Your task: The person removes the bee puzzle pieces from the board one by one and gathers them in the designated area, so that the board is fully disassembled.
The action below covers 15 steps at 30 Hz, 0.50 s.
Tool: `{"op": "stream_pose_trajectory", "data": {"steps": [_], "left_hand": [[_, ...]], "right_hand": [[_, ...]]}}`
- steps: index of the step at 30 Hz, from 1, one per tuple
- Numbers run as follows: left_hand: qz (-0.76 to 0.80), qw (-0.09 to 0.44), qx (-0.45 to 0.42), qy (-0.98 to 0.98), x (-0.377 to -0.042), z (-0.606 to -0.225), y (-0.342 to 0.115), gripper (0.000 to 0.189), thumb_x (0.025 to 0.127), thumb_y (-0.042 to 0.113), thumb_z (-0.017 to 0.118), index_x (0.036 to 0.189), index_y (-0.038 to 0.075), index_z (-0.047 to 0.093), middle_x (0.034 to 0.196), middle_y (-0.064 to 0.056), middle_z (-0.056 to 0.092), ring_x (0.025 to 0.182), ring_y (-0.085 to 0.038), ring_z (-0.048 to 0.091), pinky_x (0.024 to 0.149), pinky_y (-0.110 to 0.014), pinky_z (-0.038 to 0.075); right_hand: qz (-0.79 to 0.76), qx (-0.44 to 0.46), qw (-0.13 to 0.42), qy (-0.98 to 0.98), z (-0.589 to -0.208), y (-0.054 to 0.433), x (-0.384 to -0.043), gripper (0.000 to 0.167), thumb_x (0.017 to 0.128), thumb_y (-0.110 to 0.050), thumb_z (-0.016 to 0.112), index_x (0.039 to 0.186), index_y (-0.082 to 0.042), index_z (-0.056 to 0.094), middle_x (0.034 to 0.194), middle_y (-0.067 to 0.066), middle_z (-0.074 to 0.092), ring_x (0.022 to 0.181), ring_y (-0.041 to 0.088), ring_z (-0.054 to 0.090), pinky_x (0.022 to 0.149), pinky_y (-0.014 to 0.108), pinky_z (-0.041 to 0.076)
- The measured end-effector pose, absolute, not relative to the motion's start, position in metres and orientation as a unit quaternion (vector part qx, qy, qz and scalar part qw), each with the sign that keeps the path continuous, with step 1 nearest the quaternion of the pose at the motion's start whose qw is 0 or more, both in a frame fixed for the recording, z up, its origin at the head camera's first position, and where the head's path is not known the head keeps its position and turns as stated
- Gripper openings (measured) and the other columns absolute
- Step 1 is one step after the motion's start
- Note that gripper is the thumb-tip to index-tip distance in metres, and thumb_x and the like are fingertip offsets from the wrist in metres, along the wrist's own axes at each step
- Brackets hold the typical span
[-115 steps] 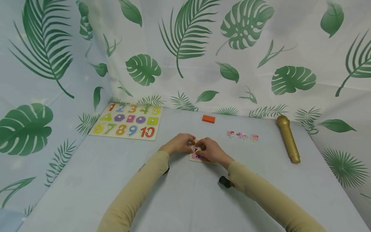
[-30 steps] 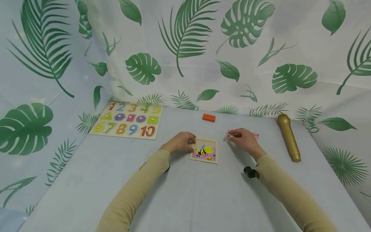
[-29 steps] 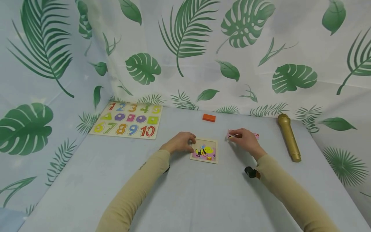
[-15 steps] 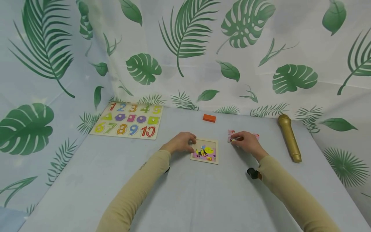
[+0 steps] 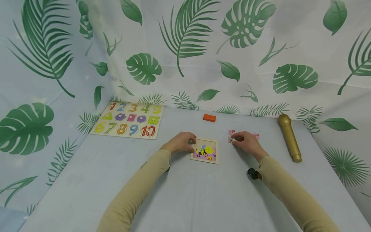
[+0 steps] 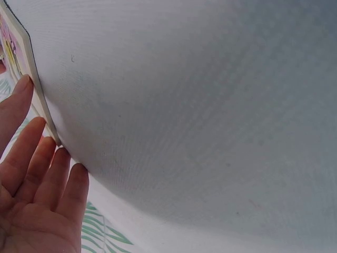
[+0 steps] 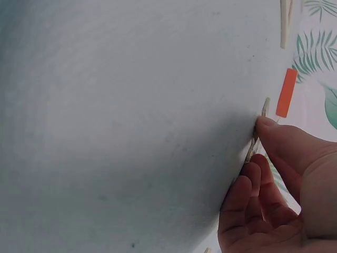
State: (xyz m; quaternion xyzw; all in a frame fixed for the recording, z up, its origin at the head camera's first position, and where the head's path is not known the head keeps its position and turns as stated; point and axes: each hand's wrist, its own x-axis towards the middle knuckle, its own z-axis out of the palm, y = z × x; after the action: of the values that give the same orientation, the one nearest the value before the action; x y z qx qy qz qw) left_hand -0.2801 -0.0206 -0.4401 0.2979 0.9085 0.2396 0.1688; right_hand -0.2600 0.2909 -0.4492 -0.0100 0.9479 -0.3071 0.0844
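A small square wooden puzzle board with a bee picture lies mid-table; bare wood shows in its upper part. My left hand rests at its left side, thumb and index finger touching the frame. In the left wrist view, the left hand's fingers stay fairly straight along the board's edge. To the right, my right hand pinches a small puzzle piece with dark and light markings, low at the table. Pink puzzle pieces lie beside it, partly hidden by the hand.
A number-and-shape board lies at the back left. An orange block sits behind the puzzle board. A gold microphone lies at the right. A leaf-patterned curtain closes off the back of the table.
The right hand has left the puzzle board and moved right to the loose pieces, lately shifting slightly nearer and rightward. More bare wood shows in the board. The left hand stays at its edge.
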Motion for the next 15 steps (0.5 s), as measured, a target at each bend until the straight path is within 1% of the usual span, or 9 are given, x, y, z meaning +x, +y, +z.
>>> {"op": "stream_pose_trajectory", "data": {"steps": [5, 15], "left_hand": [[0.241, 0.166, 0.299, 0.908, -0.2802, -0.4399, -0.0209, 0.036, 0.083, 0.015, 0.079, 0.115, 0.004, 0.068, 0.140, -0.007, 0.054, 0.134, -0.024, 0.045, 0.114, -0.034, 0.032], [0.245, 0.171, 0.296, 0.907, -0.2807, -0.4398, -0.0206, 0.036, 0.083, 0.015, 0.079, 0.116, 0.004, 0.068, 0.140, -0.007, 0.054, 0.135, -0.024, 0.044, 0.114, -0.033, 0.031]], "right_hand": [[-0.303, -0.020, 0.078, 0.950, -0.4509, 0.2913, -0.2604, 0.028, 0.094, -0.015, 0.066, 0.119, -0.004, 0.067, 0.120, 0.020, 0.058, 0.107, 0.034, 0.055, 0.091, 0.050, 0.048], [-0.315, -0.004, 0.086, 0.945, -0.4526, 0.2901, -0.2607, 0.033, 0.095, -0.019, 0.065, 0.123, -0.003, 0.063, 0.123, 0.020, 0.057, 0.109, 0.034, 0.053, 0.095, 0.050, 0.046]]}}
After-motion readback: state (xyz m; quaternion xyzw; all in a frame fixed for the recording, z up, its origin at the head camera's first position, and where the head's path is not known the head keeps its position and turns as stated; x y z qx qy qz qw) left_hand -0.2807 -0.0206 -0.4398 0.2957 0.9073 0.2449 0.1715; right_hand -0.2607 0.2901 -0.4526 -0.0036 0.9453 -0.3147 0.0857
